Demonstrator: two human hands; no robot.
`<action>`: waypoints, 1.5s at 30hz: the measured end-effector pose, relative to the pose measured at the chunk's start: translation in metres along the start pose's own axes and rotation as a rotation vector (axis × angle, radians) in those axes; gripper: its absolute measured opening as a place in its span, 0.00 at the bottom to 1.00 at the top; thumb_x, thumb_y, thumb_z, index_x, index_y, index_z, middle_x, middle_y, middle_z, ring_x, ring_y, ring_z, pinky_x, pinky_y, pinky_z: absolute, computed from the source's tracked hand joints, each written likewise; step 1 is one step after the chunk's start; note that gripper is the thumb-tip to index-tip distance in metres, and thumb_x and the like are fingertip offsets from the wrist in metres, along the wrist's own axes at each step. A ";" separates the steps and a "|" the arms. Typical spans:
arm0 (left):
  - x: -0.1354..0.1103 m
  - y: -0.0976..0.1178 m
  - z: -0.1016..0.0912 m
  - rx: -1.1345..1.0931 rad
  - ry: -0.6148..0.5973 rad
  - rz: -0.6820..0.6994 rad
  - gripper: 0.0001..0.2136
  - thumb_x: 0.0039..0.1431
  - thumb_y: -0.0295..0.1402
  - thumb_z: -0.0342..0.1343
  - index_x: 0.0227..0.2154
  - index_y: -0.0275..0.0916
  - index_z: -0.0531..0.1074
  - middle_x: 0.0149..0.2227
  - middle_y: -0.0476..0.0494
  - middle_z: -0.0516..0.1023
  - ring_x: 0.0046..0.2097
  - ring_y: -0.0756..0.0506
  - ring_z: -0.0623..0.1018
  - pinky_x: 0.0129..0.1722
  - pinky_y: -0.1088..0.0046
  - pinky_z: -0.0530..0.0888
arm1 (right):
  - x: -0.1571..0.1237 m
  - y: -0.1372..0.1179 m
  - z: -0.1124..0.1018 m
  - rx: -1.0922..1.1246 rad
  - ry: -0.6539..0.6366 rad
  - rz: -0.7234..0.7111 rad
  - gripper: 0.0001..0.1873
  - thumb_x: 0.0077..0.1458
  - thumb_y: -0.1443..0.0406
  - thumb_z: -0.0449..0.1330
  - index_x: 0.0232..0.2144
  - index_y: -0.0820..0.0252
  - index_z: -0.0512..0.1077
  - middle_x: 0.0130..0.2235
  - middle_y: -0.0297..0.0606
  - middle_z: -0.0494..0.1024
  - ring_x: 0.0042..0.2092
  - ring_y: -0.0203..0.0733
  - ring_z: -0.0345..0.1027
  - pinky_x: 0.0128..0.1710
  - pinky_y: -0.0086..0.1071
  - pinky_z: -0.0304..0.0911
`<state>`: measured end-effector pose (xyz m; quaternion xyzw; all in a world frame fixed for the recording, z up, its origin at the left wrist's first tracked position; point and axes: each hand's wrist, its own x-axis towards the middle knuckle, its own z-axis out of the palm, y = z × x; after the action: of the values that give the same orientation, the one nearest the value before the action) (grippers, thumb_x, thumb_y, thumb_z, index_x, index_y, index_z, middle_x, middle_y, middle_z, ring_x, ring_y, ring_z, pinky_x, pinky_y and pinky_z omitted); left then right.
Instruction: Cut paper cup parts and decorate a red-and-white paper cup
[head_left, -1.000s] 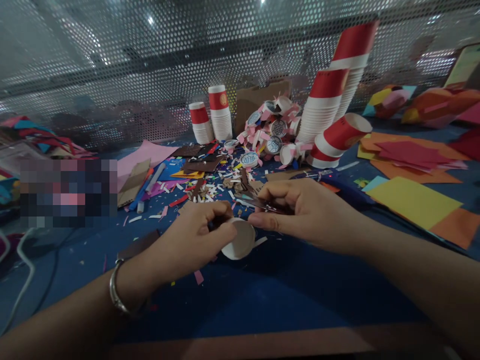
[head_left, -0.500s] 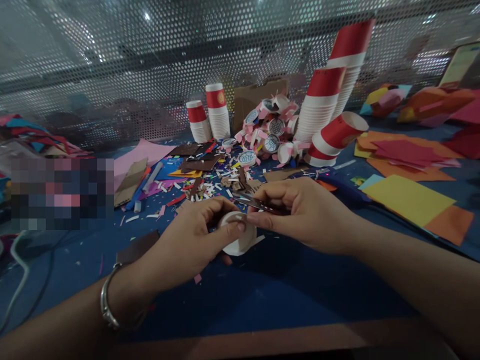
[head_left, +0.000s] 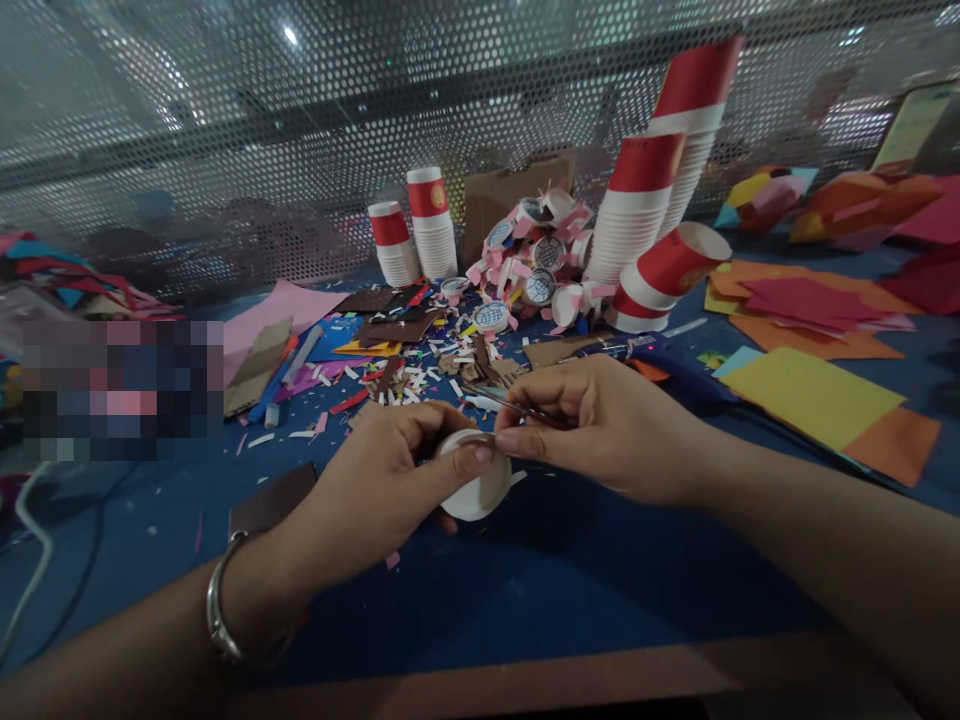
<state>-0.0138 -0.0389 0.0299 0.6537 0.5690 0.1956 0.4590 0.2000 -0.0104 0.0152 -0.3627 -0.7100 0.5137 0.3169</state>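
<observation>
My left hand [head_left: 397,475] grips a small round white paper cup base [head_left: 480,492], its thumb lying over the rim and the fingers behind it. My right hand [head_left: 592,425] is closed round slim scissors [head_left: 517,403], whose narrow metal blades point left above the cup base. The right thumb and fingertip meet the rim of the base close to the left thumb. Part of the scissors is hidden inside the right fingers.
Paper scraps [head_left: 405,375] litter the blue table [head_left: 525,590]. Behind stand a pile of decorated cup bases [head_left: 540,285] and stacked red-and-white cups [head_left: 637,200]. Coloured paper sheets [head_left: 817,390] lie right, a pink sheet [head_left: 281,310] left. A perforated metal screen [head_left: 300,150] rises at the back.
The cup base has turned slightly in my left fingers, and its face shows more evenly. The scissors have tilted, their blades now appearing thinner. Both hands stay close together.
</observation>
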 end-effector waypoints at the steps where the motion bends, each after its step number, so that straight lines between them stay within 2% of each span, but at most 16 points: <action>1: 0.000 0.000 0.000 -0.003 -0.004 -0.007 0.17 0.59 0.51 0.61 0.39 0.41 0.77 0.28 0.48 0.80 0.23 0.45 0.81 0.08 0.80 0.67 | 0.000 0.000 0.000 0.005 -0.006 0.010 0.13 0.53 0.59 0.71 0.29 0.62 0.75 0.27 0.30 0.70 0.28 0.33 0.59 0.27 0.28 0.55; 3: -0.001 -0.001 0.000 -0.013 -0.005 -0.007 0.17 0.59 0.51 0.62 0.39 0.41 0.77 0.27 0.49 0.80 0.23 0.45 0.80 0.09 0.80 0.67 | 0.000 -0.002 0.000 0.014 -0.024 0.033 0.14 0.52 0.58 0.71 0.29 0.62 0.75 0.27 0.31 0.70 0.29 0.34 0.60 0.28 0.29 0.56; 8: -0.001 -0.002 -0.002 -0.017 -0.009 0.045 0.15 0.58 0.48 0.64 0.38 0.42 0.78 0.28 0.50 0.80 0.24 0.47 0.80 0.16 0.78 0.76 | -0.001 -0.005 0.000 0.016 -0.048 0.031 0.15 0.52 0.56 0.71 0.28 0.62 0.75 0.27 0.31 0.70 0.29 0.34 0.60 0.28 0.29 0.55; 13: -0.001 0.001 -0.003 -0.040 -0.016 0.005 0.15 0.55 0.47 0.65 0.37 0.41 0.78 0.27 0.50 0.79 0.21 0.47 0.79 0.09 0.81 0.68 | -0.001 -0.005 0.002 -0.018 0.026 -0.028 0.09 0.52 0.61 0.70 0.30 0.62 0.76 0.27 0.30 0.71 0.27 0.33 0.59 0.26 0.29 0.52; 17: 0.000 0.002 -0.002 -0.049 -0.036 -0.034 0.13 0.56 0.45 0.65 0.36 0.41 0.77 0.26 0.50 0.78 0.20 0.47 0.78 0.09 0.81 0.68 | -0.001 -0.006 0.003 -0.018 0.031 -0.031 0.08 0.52 0.63 0.70 0.30 0.62 0.77 0.26 0.29 0.72 0.27 0.32 0.58 0.25 0.29 0.52; 21: 0.000 -0.001 -0.002 -0.079 -0.053 -0.015 0.11 0.55 0.43 0.66 0.36 0.42 0.77 0.27 0.51 0.78 0.21 0.48 0.78 0.10 0.82 0.68 | -0.001 -0.005 0.001 0.053 0.005 -0.001 0.10 0.51 0.61 0.72 0.30 0.62 0.77 0.27 0.29 0.72 0.28 0.33 0.60 0.27 0.29 0.54; 26: -0.004 -0.003 -0.002 -0.068 -0.032 0.043 0.10 0.57 0.42 0.66 0.37 0.43 0.78 0.27 0.52 0.78 0.22 0.49 0.77 0.14 0.81 0.71 | -0.001 -0.003 -0.001 0.122 -0.016 0.028 0.12 0.51 0.61 0.73 0.32 0.63 0.77 0.29 0.32 0.74 0.31 0.34 0.63 0.30 0.29 0.56; 32: -0.005 -0.001 -0.002 -0.115 -0.016 0.265 0.05 0.57 0.33 0.67 0.32 0.40 0.78 0.26 0.53 0.76 0.27 0.53 0.73 0.25 0.83 0.72 | -0.001 0.001 -0.002 0.273 -0.082 0.008 0.16 0.51 0.59 0.75 0.32 0.65 0.76 0.30 0.32 0.73 0.33 0.33 0.63 0.31 0.27 0.57; 36: -0.005 0.000 -0.001 -0.123 -0.020 0.344 0.05 0.59 0.33 0.67 0.32 0.39 0.78 0.27 0.53 0.77 0.28 0.53 0.73 0.28 0.82 0.71 | 0.000 0.001 -0.004 0.302 -0.135 -0.008 0.16 0.53 0.58 0.74 0.33 0.64 0.75 0.28 0.29 0.71 0.28 0.30 0.57 0.26 0.26 0.51; 39: -0.004 -0.002 -0.001 -0.142 0.014 0.367 0.07 0.61 0.37 0.66 0.33 0.40 0.78 0.29 0.51 0.77 0.29 0.53 0.73 0.28 0.83 0.70 | 0.000 -0.001 -0.005 0.260 -0.103 -0.048 0.18 0.54 0.55 0.73 0.32 0.62 0.73 0.25 0.27 0.67 0.26 0.29 0.53 0.24 0.27 0.48; 42: -0.003 -0.006 -0.002 -0.167 0.062 0.304 0.08 0.62 0.41 0.65 0.37 0.42 0.79 0.31 0.51 0.77 0.30 0.53 0.74 0.28 0.82 0.71 | 0.000 -0.003 -0.006 0.126 -0.010 -0.114 0.20 0.55 0.51 0.71 0.32 0.61 0.73 0.28 0.29 0.68 0.29 0.32 0.57 0.27 0.29 0.53; 45: 0.001 -0.010 -0.004 -0.265 0.078 0.280 0.08 0.64 0.41 0.65 0.38 0.43 0.78 0.32 0.51 0.78 0.31 0.52 0.75 0.30 0.81 0.73 | -0.001 -0.002 -0.007 -0.041 0.046 -0.177 0.23 0.61 0.46 0.64 0.33 0.61 0.74 0.29 0.30 0.67 0.29 0.33 0.57 0.27 0.30 0.51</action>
<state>-0.0223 -0.0368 0.0234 0.6522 0.4593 0.3558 0.4868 0.2062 -0.0085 0.0187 -0.3168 -0.7421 0.4607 0.3697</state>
